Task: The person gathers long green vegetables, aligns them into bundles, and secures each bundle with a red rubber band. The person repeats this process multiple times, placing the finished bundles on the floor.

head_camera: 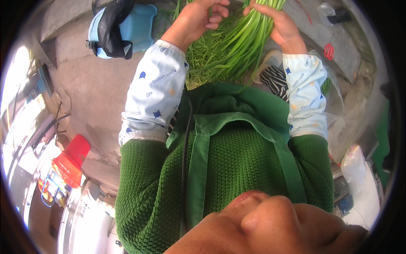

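My right hand (pixel 280 23) grips a thick bunch of long green leaves, apparently chives (pixel 244 41), near its pale stem end at the top edge. The leaves fan down and to the left. My left hand (pixel 206 16), left of the bunch and partly cut off by the top edge, has curled fingers. A thin green blade shows by its palm; whether the fingers pinch it, I cannot tell. Beneath both hands lies a heap of loose green blades and trimmings (pixel 203 60). Patterned white sleeve covers are on both forearms, and a green apron (pixel 241 117) covers my lap.
A light blue plastic stool (pixel 139 28) with black straps stands at the upper left. Red-handled scissors (pixel 329 51) lie on the concrete at the right, near a clear plastic bag (pixel 336 95) with greens. A red basket (pixel 68 168) is at the lower left; a white sack (pixel 361 184), lower right.
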The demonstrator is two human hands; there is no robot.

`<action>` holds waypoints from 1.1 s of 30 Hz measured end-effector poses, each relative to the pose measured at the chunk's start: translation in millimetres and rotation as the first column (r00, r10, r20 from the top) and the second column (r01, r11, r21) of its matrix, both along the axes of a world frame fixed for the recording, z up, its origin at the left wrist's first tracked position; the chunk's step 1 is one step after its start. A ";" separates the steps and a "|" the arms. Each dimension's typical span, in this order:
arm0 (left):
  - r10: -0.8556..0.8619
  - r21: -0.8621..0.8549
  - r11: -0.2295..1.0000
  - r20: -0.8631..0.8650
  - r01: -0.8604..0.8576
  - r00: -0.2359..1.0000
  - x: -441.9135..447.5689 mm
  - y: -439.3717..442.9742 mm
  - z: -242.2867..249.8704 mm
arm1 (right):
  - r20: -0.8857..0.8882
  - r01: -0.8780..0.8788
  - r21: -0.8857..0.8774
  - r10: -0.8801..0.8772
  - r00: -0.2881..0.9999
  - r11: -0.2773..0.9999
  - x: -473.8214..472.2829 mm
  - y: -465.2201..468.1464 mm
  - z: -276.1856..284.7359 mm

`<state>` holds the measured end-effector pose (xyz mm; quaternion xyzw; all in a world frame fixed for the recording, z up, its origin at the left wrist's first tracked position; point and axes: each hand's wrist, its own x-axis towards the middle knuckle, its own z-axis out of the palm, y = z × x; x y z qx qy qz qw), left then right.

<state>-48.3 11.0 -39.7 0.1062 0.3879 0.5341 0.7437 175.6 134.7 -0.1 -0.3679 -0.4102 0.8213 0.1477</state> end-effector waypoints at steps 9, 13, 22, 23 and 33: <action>-0.111 0.016 0.994 0.069 0.110 0.991 13.2 10.7 18.3 | -0.014 -0.012 -0.088 0.011 1.000 0.996 -25.1 -31.9 10.1; -0.099 0.115 0.989 0.041 0.094 0.994 34.5 13.9 18.0 | -0.003 -0.036 0.070 0.036 0.999 0.997 -29.9 -38.9 2.9; 0.015 0.022 1.000 -0.262 -0.010 0.965 41.9 17.3 10.8 | 0.056 0.095 0.045 -0.097 0.994 0.994 -14.8 -19.7 -1.3; 0.042 0.130 0.992 -0.304 -0.002 0.952 40.6 12.1 15.4 | 0.037 0.096 -0.011 -0.096 0.995 0.995 -17.6 -15.8 10.1; -0.078 0.170 0.981 -0.086 0.091 0.993 86.9 -6.2 28.7 | 0.026 0.114 0.040 -0.115 0.993 0.993 -25.5 -30.3 21.1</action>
